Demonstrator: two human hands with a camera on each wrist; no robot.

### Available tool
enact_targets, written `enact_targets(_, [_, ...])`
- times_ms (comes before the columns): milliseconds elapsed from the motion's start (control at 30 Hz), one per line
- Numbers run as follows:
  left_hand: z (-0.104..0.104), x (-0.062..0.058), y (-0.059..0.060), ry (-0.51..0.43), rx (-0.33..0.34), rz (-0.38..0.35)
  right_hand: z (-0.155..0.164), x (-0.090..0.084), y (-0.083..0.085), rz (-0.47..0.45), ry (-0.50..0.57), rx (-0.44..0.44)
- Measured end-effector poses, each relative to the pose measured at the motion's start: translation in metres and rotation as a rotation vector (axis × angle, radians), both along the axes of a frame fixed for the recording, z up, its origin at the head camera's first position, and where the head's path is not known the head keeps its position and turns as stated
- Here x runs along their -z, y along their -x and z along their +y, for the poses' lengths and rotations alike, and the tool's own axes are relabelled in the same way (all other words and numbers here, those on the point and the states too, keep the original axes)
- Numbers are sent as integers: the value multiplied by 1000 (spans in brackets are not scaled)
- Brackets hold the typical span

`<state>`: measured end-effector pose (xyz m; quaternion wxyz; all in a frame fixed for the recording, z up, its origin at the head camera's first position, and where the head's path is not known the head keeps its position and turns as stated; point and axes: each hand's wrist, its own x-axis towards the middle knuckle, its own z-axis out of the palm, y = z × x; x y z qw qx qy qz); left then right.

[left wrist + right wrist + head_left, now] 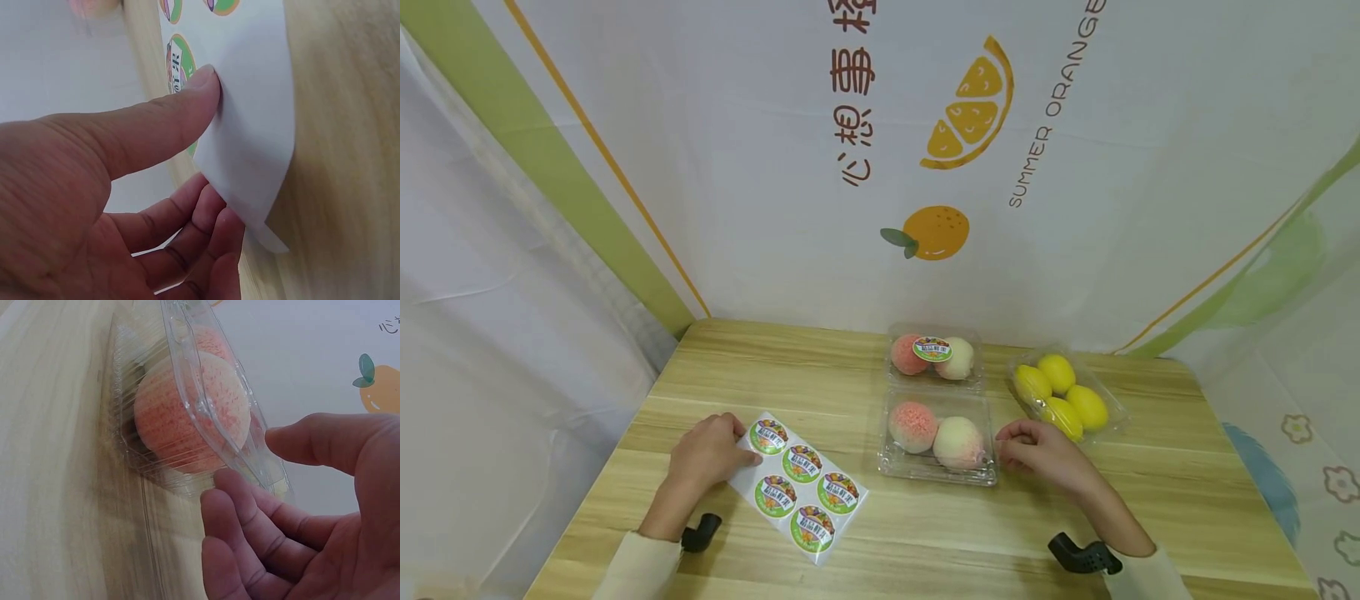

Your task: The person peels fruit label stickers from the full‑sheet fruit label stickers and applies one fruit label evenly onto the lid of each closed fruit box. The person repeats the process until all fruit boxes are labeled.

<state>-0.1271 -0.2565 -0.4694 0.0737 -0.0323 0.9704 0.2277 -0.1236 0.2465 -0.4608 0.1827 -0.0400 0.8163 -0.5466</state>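
The left hand (707, 454) is pinching the white sheet of round green fruit stickers (800, 485) on the wooden counter (925, 533); the right hand (1037, 450), fingers relaxed, is touching the clear plastic peach box (938, 440); peeling one sticker looks next.

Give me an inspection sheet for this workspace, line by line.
Surface: wooden table, bare grain showing.
Job's things: sticker sheet with five round stickers; near peach box, no sticker on its lid.
Clutter: far peach box bearing a sticker; lemon box.
Hands: left hand pinches the sheet's corner between thumb and fingers; right hand at the near box's right edge, fingers touching its rim.
Cables: nothing seen.
Surroundings: white cloth backdrop printed with oranges and green stripes; black wrist mounts at both wrists.
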Motion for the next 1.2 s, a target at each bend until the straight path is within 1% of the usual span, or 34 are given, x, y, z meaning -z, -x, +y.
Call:
enact_targets(200, [1, 0, 1, -15, 14, -2, 2, 3, 2, 6, -11, -4])
enact_targets(633, [5, 2, 0, -55, 15, 0, 2, 3, 2, 6, -20, -13])
enact_targets(933, [-1, 6, -2, -88, 28, 56, 2, 4, 3, 8, -24, -14])
enact_targets(1200, [-6, 12, -1, -164, 53, 74, 1, 4, 3, 1, -16, -10])
